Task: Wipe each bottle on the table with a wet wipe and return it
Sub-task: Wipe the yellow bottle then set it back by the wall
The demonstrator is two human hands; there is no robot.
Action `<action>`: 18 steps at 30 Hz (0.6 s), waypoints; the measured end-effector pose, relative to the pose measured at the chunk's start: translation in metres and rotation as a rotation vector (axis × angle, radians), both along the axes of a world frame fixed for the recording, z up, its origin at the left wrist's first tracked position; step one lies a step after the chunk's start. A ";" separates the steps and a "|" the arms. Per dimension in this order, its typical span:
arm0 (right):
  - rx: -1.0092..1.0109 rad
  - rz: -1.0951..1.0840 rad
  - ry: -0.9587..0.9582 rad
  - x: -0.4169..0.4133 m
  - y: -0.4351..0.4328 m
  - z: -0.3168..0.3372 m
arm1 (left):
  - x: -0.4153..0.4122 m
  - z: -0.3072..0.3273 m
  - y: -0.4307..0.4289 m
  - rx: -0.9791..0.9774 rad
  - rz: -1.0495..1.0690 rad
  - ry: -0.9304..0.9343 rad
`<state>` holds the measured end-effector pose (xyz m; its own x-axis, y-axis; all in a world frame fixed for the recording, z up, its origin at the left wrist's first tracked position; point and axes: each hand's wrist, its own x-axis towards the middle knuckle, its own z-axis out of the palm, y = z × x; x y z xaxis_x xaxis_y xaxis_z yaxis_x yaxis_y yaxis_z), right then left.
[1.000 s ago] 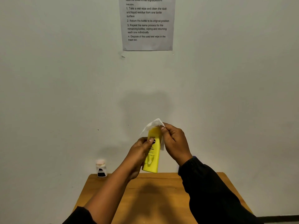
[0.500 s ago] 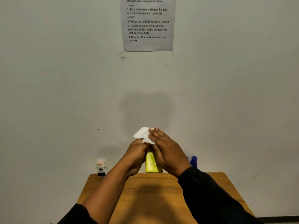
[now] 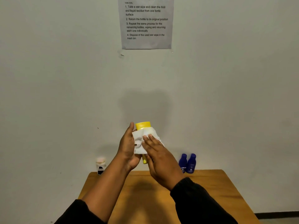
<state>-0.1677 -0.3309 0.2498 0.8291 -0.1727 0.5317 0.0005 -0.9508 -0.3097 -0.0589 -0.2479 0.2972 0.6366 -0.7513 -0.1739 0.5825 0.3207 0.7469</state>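
A yellow bottle [image 3: 143, 125] is held up above the wooden table [image 3: 218, 191], its top end showing above a white wet wipe [image 3: 140, 139] wrapped over its middle. My left hand [image 3: 127, 147] grips the bottle from the left side. My right hand [image 3: 160, 157] presses the wipe flat against the bottle's front. Only the bottle's top and a small bottom tip show. Two dark blue bottles [image 3: 187, 163] stand together at the table's far right edge. A small clear bottle [image 3: 100, 165] with a pale cap and dark contents stands at the far left corner.
The table stands against a plain pale wall. A printed instruction sheet [image 3: 146, 23] is stuck high on the wall. A dark skirting strip [image 3: 275, 215] runs along the floor at the lower right.
The bottle has turned from its earlier pose. My right hand slid the wipe from the bottle's top end down over its middle. The two blue bottles came into view behind my right arm.
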 end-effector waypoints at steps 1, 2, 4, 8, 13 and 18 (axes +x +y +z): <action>0.009 -0.022 -0.012 0.004 -0.002 0.005 | -0.002 0.000 -0.002 -0.019 0.015 0.003; 0.014 -0.045 -0.025 0.007 -0.004 0.010 | -0.005 0.000 -0.004 -0.036 0.027 0.005; 0.009 -0.062 -0.046 0.012 -0.001 0.017 | -0.006 0.001 -0.006 -0.070 0.033 0.033; -0.093 0.028 -0.049 0.000 0.016 0.002 | 0.003 0.005 -0.002 -0.044 0.012 0.116; 0.636 -0.157 -0.218 -0.018 0.024 -0.020 | 0.015 -0.002 0.000 -0.149 0.169 0.012; 1.832 -0.148 -0.391 -0.007 0.018 -0.010 | 0.010 0.001 -0.005 -0.237 0.191 -0.121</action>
<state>-0.1747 -0.3127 0.2399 0.6495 -0.7216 -0.2397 0.2733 0.5157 -0.8120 -0.0492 -0.2525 0.2978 0.7750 -0.6272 0.0775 0.4067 0.5889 0.6984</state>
